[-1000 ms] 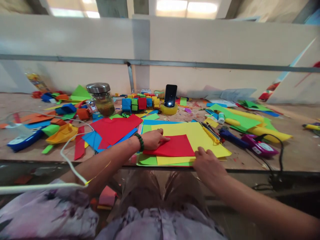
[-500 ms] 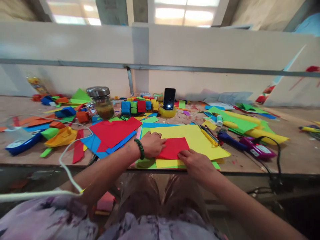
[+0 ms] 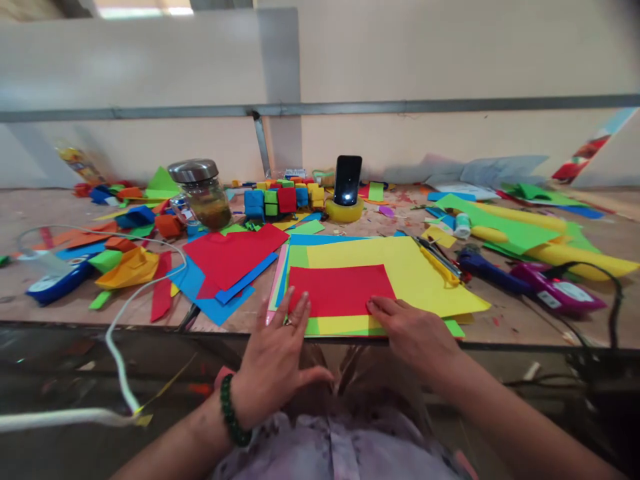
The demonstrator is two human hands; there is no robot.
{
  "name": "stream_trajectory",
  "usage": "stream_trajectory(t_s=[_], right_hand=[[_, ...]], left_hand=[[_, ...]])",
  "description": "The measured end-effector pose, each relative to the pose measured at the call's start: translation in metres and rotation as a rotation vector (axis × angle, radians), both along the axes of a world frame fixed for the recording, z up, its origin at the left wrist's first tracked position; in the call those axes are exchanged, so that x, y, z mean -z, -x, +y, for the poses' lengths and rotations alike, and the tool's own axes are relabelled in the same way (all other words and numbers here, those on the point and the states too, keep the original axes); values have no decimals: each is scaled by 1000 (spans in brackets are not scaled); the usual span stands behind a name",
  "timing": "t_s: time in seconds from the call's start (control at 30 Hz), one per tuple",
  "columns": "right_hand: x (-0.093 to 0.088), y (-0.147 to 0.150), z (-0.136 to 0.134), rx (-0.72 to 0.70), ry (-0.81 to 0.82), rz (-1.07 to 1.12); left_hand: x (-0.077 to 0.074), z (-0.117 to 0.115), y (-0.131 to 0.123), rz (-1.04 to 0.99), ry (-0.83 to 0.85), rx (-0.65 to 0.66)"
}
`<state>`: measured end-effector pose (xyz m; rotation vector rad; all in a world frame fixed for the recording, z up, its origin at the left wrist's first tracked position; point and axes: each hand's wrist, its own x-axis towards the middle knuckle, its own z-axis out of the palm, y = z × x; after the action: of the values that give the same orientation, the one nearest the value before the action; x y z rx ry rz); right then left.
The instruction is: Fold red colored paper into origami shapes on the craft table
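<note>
A red sheet of paper, creased flat into a rectangle, lies on a yellow sheet that tops a stack of coloured papers at the table's front edge. My left hand, with a green bead bracelet at the wrist, is spread out, its fingertips at the red paper's left end. At the lower right corner of the red paper, the thumb and fingers of my right hand are pinched together on its edge. Beside the stack on the right lie a yellow cutter and some thin pen-like tools.
Left of the stack lie red paper and blue paper. Behind stand a lidded glass jar, several paper cubes and a phone on a yellow tape roll. A purple corded tool lies right.
My left hand has slid left and toward me, off the red paper's middle, and its fingers have spread. More of the red paper shows. My right hand stays at its corner; the view has tilted down.
</note>
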<state>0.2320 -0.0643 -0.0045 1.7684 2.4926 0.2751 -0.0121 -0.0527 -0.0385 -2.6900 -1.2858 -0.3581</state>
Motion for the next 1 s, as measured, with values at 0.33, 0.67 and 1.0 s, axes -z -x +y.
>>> stream_trajectory(t_s=[0.33, 0.67, 1.0], right_hand=[[-3, 3, 4, 12, 31, -40], [-4, 14, 24, -438, 60, 186], [-4, -6, 38, -596, 45, 237]], left_hand=[[-28, -6, 46, -104, -121, -208], [-21, 10, -26, -174, 236, 156], [-8, 11, -21, -162, 189, 134]])
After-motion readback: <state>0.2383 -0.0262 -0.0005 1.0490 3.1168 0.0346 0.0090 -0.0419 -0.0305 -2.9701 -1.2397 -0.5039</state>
